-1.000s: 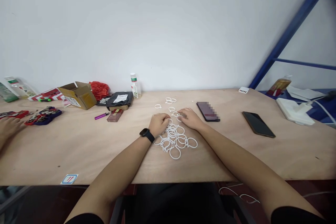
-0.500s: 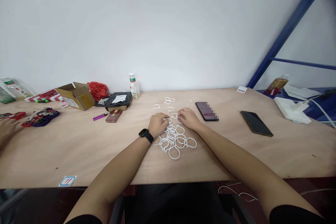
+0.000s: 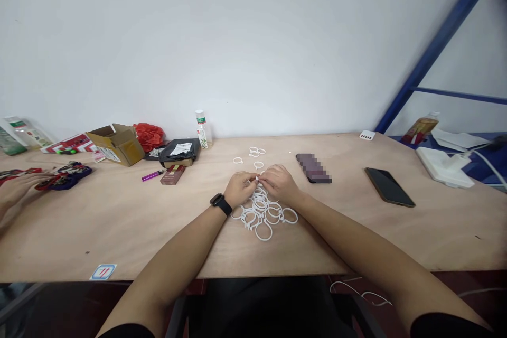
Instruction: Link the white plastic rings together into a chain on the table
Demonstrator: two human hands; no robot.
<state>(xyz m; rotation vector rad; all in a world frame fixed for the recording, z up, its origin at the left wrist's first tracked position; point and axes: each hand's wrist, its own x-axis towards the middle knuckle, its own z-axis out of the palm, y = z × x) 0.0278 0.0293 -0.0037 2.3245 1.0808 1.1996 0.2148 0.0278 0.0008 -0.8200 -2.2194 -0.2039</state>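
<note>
At the far end of a pile of white plastic rings [image 3: 259,206], my two hands meet fingertip to fingertip. My left hand [image 3: 239,188], with a black watch on its wrist, is closed in a pinch on a small white ring [image 3: 257,179]. The fingers of my right hand [image 3: 281,185] pinch the same ring from the other side, and most of it is hidden by the hands. Each ring in the pile has a small clip-like tab. Beyond my hands lie a single ring [image 3: 259,165], another ring [image 3: 237,160] and a small cluster of rings [image 3: 255,152].
Right of my hands lie a phone [image 3: 312,168], a second phone [image 3: 389,187] and a white power strip [image 3: 443,167]. To the left are a maroon box [image 3: 172,175], a purple lighter [image 3: 151,175], a black package [image 3: 180,152], an open carton [image 3: 116,145] and another person's hand [image 3: 18,190].
My right hand has moved left to meet my left hand, and both now pinch a ring between them. The other person's hand at the far left has shifted slightly.
</note>
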